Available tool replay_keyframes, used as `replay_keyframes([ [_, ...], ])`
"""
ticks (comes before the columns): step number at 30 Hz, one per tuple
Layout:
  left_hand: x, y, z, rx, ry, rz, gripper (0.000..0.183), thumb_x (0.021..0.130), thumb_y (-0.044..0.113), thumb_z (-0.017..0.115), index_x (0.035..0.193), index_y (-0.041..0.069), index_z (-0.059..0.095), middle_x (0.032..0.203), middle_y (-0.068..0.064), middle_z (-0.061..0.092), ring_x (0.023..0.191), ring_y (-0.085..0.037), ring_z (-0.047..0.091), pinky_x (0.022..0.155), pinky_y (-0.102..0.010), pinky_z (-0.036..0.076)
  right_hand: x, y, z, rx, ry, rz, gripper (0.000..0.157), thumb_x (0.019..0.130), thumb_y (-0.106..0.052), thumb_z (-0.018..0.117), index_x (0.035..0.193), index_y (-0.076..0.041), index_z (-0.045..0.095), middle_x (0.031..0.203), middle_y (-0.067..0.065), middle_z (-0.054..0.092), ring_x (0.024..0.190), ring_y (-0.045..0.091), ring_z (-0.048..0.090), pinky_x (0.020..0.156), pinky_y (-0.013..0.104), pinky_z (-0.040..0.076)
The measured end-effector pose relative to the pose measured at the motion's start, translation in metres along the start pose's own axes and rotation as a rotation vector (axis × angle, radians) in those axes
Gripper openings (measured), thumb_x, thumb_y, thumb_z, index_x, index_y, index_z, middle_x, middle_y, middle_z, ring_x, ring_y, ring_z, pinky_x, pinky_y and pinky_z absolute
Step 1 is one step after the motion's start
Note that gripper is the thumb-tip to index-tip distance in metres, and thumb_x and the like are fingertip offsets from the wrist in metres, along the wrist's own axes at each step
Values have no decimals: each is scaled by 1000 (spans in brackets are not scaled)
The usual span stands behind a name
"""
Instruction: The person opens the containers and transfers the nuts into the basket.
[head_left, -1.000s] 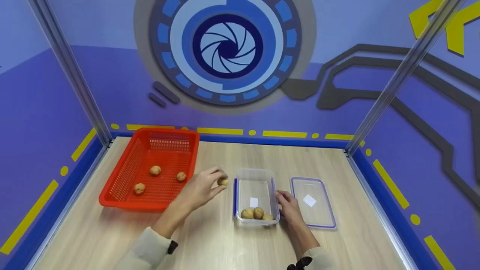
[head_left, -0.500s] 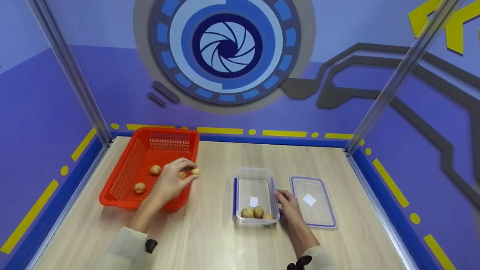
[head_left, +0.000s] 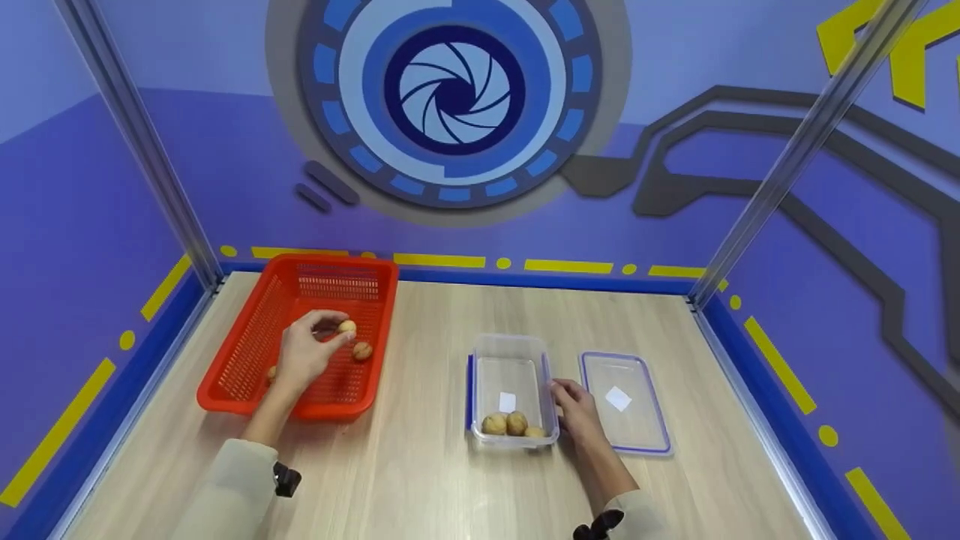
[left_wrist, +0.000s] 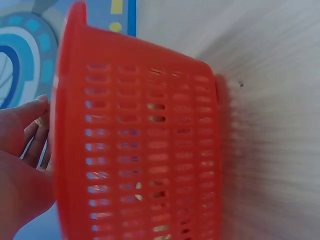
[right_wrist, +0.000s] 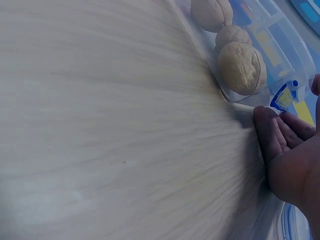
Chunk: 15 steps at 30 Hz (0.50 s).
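Note:
Over the red plastic basket (head_left: 386,330), my left hand (head_left: 300,352) pinches a walnut (head_left: 346,327) between thumb and fingers. One walnut (head_left: 362,351) lies on the basket floor to the right, and another (head_left: 271,373) is partly covered by the hand. In the left wrist view the basket's side wall (left_wrist: 140,145) hides much of the work. My right hand (head_left: 581,412) holds the right side of a clear plastic container (head_left: 510,349), fingers against its outer wall and thumb by the rim. Several walnuts (right_wrist: 240,67) are gathered at the container's near end.
A clear lid (head_left: 630,431) with a blue seal lies flat to the right of the container. White paper squares show on the lid and in the container. Printed panels and metal posts (head_left: 806,142) enclose the table (head_left: 420,480).
My left hand has moved left from beside the container to above the basket, carrying the walnut. The right hand and the container have stayed in place.

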<state>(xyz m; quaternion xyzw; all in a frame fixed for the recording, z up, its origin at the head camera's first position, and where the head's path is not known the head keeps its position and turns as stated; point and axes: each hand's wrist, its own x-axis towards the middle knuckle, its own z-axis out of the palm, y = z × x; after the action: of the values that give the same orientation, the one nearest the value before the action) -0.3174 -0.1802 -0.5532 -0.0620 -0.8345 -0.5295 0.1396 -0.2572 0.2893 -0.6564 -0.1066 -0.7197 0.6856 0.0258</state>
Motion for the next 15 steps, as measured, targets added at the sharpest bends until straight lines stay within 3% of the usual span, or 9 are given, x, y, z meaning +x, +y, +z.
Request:
replay_keyframes([
  [7, 13, -18, 5, -30, 0, -77, 33, 95, 8, 81, 125, -3, 72, 120, -20, 73, 114, -33, 69, 98, -36, 57, 0, 0, -1, 1, -1, -1, 41, 108, -25, 62, 132, 9, 62, 129, 26, 63, 118, 35, 60, 89, 42, 58],
  [15, 16, -32, 10, -2, -5, -145, 32, 95, 7, 80, 125, -3, 71, 121, -21, 73, 114, -34, 69, 93, -29, 58, -9, -16, 1, 6, -38, 27, 40, 109, -17, 59, 133, 14, 58, 132, 33, 59, 122, 43, 55, 93, 48, 57],
])
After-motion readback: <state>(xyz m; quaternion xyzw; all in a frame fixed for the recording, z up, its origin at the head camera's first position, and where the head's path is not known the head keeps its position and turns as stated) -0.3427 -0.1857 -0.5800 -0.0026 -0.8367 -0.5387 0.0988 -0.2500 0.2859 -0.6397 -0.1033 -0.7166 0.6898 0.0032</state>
